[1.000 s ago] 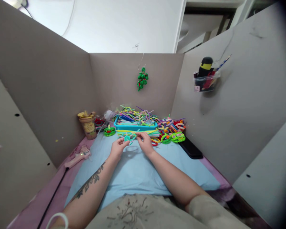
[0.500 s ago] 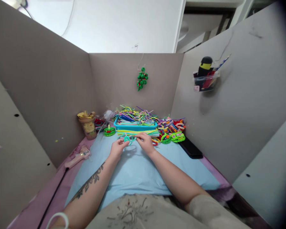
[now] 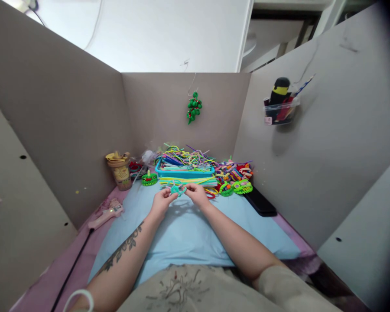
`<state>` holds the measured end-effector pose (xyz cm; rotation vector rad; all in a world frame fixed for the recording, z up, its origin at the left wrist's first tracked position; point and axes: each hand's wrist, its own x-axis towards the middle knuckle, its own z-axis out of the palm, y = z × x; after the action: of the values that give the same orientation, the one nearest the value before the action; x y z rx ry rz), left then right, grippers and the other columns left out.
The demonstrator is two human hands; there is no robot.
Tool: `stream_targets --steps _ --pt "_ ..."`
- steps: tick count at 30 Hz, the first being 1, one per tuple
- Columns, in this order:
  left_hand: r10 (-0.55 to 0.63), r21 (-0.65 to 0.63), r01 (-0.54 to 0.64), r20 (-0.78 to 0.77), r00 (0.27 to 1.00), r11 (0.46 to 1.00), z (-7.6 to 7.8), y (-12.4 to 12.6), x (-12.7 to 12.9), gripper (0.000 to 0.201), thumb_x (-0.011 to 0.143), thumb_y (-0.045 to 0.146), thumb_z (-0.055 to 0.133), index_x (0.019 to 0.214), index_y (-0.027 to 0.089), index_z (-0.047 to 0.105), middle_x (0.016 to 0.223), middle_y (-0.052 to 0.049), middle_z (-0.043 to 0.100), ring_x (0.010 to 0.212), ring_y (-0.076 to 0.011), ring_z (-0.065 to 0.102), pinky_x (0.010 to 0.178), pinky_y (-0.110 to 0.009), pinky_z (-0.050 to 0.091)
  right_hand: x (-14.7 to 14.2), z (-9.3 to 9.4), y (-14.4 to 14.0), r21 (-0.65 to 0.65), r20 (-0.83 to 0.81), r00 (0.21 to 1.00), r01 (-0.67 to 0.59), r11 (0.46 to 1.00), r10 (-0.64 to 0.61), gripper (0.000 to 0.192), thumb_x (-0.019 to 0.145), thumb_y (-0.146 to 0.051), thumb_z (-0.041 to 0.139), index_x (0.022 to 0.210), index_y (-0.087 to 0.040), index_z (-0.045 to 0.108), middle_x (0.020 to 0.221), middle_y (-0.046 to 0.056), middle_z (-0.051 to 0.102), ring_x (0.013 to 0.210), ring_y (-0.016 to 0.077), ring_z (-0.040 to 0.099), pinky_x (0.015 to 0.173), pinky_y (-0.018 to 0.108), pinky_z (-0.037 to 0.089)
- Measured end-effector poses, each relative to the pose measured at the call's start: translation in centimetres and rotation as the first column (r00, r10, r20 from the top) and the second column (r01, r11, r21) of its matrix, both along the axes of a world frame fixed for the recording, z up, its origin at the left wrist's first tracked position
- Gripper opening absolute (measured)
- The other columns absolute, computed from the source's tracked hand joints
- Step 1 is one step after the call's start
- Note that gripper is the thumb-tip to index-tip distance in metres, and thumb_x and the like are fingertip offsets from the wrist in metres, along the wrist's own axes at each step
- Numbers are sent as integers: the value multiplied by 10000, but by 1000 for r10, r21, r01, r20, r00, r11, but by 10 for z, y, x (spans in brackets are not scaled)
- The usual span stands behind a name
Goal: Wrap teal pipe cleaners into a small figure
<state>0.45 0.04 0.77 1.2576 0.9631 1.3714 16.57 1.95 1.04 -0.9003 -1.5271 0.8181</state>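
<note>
A small turquoise pipe-cleaner piece, with loops and ends sticking out, is held up between both hands over the blue cover. My left hand pinches it from the left with thumb and fingers. At its right side my right hand has thumb and fingertips closed on one of its strands. Just behind the hands lies a row of pastel pipe cleaners, in front of a blue tray heaped with many more.
Left are a pink glue gun with a black cord, a tan cup and a green frog-like figure. Right are green pipe-cleaner figures, red-handled scissors and a black flat case. Grey panels enclose three sides.
The turquoise piece has turned a little between the fingers, and its strand at the right now curves upward. Both hands have shifted only slightly.
</note>
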Motion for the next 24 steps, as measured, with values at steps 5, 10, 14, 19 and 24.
stream_targets --steps 5,10,14,19,24 --pt "-2 31 2 6 1000 1000 1 0 1 277 553 281 763 747 134 629 706 -18 663 648 -133 584 647 -234 424 2 -6 6 -204 -35 993 -115 972 110 96 632 -249 608 679 -173 642 605 -26 578 564 104 499 527 211 371" --pt "24 45 -23 -24 999 999 1 -1 2 266 558 285 756 737 134 630 695 -16 654 636 -136 578 629 -237 423 -1 -8 4 -442 -159 963 -267 856 218 164 591 -192 585 755 -193 586 625 -39 558 539 101 528 427 180 334" --pt "44 54 -42 -28 999 998 1 0 1 251 556 282 753 722 137 633 693 -14 654 641 -139 582 639 -240 428 -2 -7 2 -518 -270 925 -372 770 266 271 578 -165 586 843 -201 542 725 -6 620 561 117 596 411 172 349" --pt "32 58 -30 -24 999 998 -3 3 -1 260 560 276 755 746 138 638 717 -15 659 666 -142 590 665 -246 435 -3 -10 2 -512 -327 901 -421 748 284 282 597 -217 626 855 -210 510 779 9 638 549 137 630 351 155 284" --pt "4 56 -5 18 1000 998 -5 5 -2 275 571 293 751 764 137 634 727 -20 662 679 -144 593 665 -244 433 -7 -7 -2 -471 -330 909 -392 790 255 320 541 -225 690 815 -187 529 717 -5 626 547 120 609 356 151 278"
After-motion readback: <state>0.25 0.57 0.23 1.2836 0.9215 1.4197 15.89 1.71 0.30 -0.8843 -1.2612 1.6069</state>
